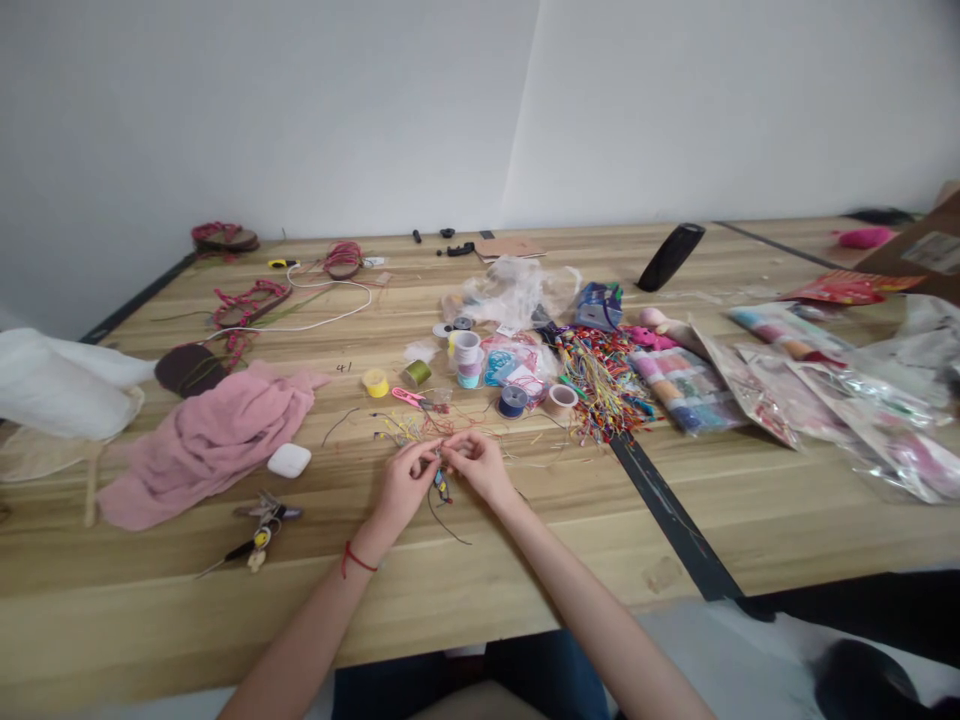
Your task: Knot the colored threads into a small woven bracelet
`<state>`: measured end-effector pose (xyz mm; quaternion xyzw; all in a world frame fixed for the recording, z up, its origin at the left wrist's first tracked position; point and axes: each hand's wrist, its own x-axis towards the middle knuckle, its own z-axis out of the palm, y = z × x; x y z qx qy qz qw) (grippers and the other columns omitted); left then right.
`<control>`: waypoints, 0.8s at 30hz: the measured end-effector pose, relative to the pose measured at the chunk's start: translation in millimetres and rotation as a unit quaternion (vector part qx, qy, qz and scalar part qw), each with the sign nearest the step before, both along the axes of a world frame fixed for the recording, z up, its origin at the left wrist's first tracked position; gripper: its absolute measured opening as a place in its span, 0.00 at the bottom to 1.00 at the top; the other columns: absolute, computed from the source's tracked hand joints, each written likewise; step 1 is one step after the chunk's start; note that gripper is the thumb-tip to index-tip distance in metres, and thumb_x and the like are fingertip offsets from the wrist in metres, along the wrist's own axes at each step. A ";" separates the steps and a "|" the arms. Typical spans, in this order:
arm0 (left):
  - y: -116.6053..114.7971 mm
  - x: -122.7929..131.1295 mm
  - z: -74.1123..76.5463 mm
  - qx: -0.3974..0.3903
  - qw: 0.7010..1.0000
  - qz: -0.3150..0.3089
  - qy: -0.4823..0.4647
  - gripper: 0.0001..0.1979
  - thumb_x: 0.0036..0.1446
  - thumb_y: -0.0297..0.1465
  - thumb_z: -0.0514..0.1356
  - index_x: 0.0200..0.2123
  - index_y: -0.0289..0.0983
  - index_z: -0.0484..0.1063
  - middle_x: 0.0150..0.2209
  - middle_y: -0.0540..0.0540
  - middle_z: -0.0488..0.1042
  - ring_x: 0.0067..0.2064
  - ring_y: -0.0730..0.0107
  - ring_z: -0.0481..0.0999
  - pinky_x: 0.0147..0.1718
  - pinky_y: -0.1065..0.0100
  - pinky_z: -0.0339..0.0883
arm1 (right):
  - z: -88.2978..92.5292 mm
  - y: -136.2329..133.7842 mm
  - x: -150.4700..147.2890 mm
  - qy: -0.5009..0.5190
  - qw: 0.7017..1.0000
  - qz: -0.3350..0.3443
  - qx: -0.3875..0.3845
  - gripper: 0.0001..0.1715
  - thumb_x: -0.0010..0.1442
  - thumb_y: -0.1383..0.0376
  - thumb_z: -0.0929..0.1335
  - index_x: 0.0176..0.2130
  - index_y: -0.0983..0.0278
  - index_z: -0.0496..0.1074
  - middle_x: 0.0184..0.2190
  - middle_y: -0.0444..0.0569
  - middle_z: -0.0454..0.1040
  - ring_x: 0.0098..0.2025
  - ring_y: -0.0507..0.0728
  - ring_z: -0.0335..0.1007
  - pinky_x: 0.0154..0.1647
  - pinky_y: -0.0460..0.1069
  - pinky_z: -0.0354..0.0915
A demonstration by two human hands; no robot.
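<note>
My left hand (409, 480), with a red string at the wrist, pinches a thin dark cord (448, 528) near the table's front middle. Fingertip to fingertip with it, my right hand (480, 464) is closed on the same cord work. Small blue and dark beads (441, 486) hang just below the fingers, and the cord's loose end trails over the wood. What exactly lies between the fingertips is too small to make out. Loose thread scraps (397, 430) lie just beyond the hands, close to pink thread snips (409, 398).
Spools stand beyond my hands, among them a yellow one (375, 382) and a blue one (513, 401). To the right lies a heap of colourful threads (604, 385). A pink cloth (210, 440), a white case (289, 460) and keys (262, 530) are on the left.
</note>
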<state>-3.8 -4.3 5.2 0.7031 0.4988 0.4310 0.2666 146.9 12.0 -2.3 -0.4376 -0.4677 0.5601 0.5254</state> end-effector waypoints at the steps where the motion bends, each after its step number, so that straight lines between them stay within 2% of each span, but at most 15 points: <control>1: -0.1 0.1 0.5 -0.001 1.000 0.000 0.002 0.17 0.52 0.20 0.59 0.46 0.35 0.76 0.30 0.51 0.75 0.21 0.81 0.60 0.23 0.78 0.60 | 0.7 0.1 -0.1 0.015 1.000 0.005 -0.005 0.17 0.44 0.55 0.75 0.27 0.63 0.70 0.19 0.43 0.72 0.19 0.50 0.68 0.22 0.45 0.64; 10: -0.6 0.4 2.1 -0.004 1.000 -0.001 0.012 0.15 0.53 0.22 0.59 0.44 0.36 0.77 0.30 0.51 0.75 0.21 0.81 0.61 0.22 0.78 0.59 | 3.9 -0.6 0.7 0.047 0.998 0.002 -0.031 0.22 0.40 0.54 0.78 0.26 0.64 0.68 0.21 0.43 0.74 0.18 0.50 0.69 0.19 0.44 0.62; 24: -0.7 1.2 -1.3 0.000 1.000 -0.001 0.016 0.14 0.54 0.23 0.59 0.44 0.37 0.76 0.30 0.50 0.74 0.21 0.81 0.60 0.22 0.77 0.60 | 9.7 -2.7 0.4 0.025 1.000 -0.008 -0.014 0.23 0.42 0.51 0.77 0.26 0.63 0.67 0.18 0.41 0.71 0.15 0.48 0.62 0.16 0.43 0.57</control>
